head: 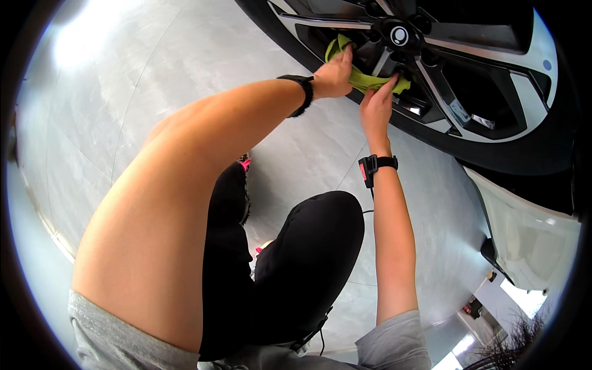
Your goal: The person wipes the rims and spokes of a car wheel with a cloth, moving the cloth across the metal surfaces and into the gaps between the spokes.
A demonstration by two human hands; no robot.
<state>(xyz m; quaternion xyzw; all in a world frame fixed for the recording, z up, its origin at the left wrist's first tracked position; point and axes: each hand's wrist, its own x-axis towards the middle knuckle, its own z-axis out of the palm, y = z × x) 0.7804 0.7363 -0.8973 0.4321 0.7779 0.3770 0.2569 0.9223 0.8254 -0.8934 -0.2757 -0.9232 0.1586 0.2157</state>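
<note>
A green cloth (370, 82) is stretched between my two hands against the lower left spokes of a car's alloy wheel (467, 88). My left hand (335, 76) grips one end of it near the rim, with part of the cloth poking up past the fingers into a gap between spokes. Lower and to the right, my right hand (378, 108) pinches the other end, its fingertips over the cloth's edge. The black and silver wheel carries a round centre cap (399, 35). Some fingers are hidden behind the cloth and in the dark openings.
Around the wheel runs a black tyre (508, 157). White car bodywork (527, 231) extends at the right. Beneath me is a grey tiled floor (296, 138); my bent knee (323, 217) is below the hands. A thin cable (367, 212) hangs by my right wrist's strapped device (368, 170).
</note>
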